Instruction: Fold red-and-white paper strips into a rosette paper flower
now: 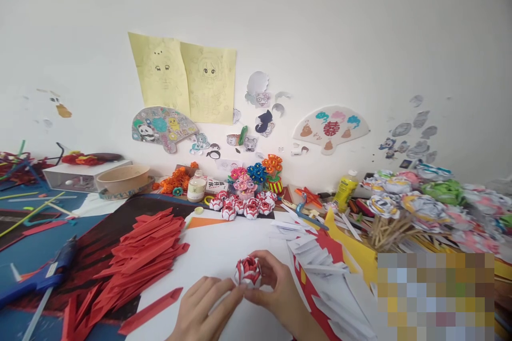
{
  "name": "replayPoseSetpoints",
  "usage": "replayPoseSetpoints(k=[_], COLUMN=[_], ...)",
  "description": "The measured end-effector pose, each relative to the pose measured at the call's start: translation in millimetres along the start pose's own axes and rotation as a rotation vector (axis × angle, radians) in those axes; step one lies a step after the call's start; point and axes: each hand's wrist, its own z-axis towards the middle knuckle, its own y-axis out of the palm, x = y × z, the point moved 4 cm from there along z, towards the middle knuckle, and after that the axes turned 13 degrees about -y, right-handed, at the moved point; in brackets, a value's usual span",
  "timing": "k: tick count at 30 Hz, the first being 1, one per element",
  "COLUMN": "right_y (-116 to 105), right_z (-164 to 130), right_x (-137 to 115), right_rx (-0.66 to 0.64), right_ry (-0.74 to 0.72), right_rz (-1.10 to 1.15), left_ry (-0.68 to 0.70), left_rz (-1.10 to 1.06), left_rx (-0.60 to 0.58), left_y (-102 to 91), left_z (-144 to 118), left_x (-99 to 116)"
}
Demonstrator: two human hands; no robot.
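A small red and white folded-paper flower [248,273] is held upright over a white sheet [224,240]. Thumb and fingers of my right hand [278,290] grip its right side and base. My left hand [208,303] is closed, its fingertips pinched at the flower's lower left edge. To the left lies a heap of folded red paper strips [148,256], one strip apart nearer me. Folded white paper strips [320,264] are spread on the right, partly over red paper. Behind my hands sits a cluster of similar red and white paper flowers [251,208].
A blue glue gun [52,272] lies at far left. Along the wall stand a beige bowl [123,180], a small jar [196,187], colourful flower pots [275,185] and a yellow bottle [345,191]. Larger paper flowers on sticks [386,208] crowd the right side.
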Motion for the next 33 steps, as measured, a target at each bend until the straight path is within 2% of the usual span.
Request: replayPoseSetpoints(k=[4, 8, 11, 17, 22, 33], right_y=[2, 3, 3, 5, 6, 4], right_z=[0, 0, 0, -2, -2, -5], right_x=[4, 5, 4, 0, -3, -6], right_rx=[-0.021, -0.021, -0.004, 0.018, 0.029, 0.026], right_ry=[-0.004, -0.014, -0.032, -0.055, -0.068, -0.146], right_rz=[0.013, -0.036, -0.054, -0.061, -0.092, -0.192], left_ry=[0.089, 0.036, 0.053, 0.043, 0.060, 0.082], left_rz=[0.060, 0.058, 0.043, 0.025, 0.035, 0.029], left_rx=[-0.117, -0.073, -0.059, -0.010, -0.017, -0.025], left_y=[-1.9, 5.9, 9.8, 3.0, -2.4, -3.5], left_z=[-3, -14, -19, -6, 3, 6], left_x=[4, -2, -3, 2, 7, 9])
